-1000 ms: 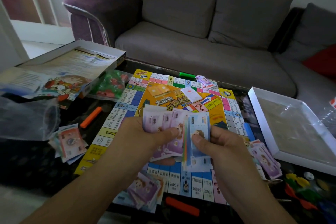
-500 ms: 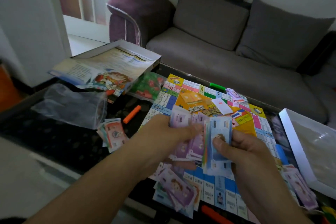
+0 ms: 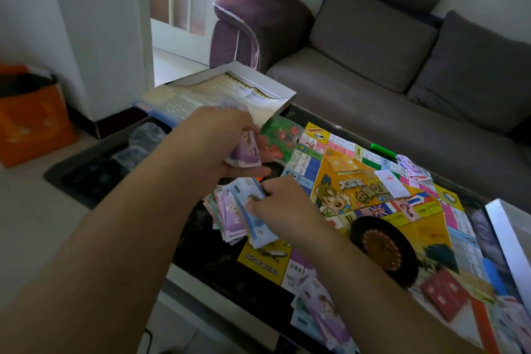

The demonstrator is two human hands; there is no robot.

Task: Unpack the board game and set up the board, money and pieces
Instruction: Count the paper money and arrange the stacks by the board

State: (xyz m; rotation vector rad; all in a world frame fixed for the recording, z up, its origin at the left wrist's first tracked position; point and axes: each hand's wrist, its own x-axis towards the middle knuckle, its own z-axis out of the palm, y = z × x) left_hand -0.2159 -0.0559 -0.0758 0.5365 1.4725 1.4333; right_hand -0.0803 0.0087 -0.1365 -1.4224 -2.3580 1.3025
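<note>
The colourful game board [image 3: 373,210] lies open on the dark coffee table. My left hand [image 3: 218,144] grips a wad of purple play notes [image 3: 248,152] above the table's left part. My right hand [image 3: 275,204] pinches blue notes [image 3: 258,227] onto a pile of play money [image 3: 230,215] by the board's left edge. A second pile of notes [image 3: 319,310] lies at the near edge. A bag of green and red pieces [image 3: 278,141] sits behind my left hand.
An open box half [image 3: 244,80] holding a printed sheet stands at the table's far left. Another white box half [image 3: 508,238] lies at the right. A green marker [image 3: 382,149] and small notes [image 3: 411,169] sit at the board's far edge. A grey sofa [image 3: 373,66] runs behind.
The view swung left and down. My hands split the fanned notes: the left carried the purple wad left, the right lowered the blue notes onto the pile left of the board.
</note>
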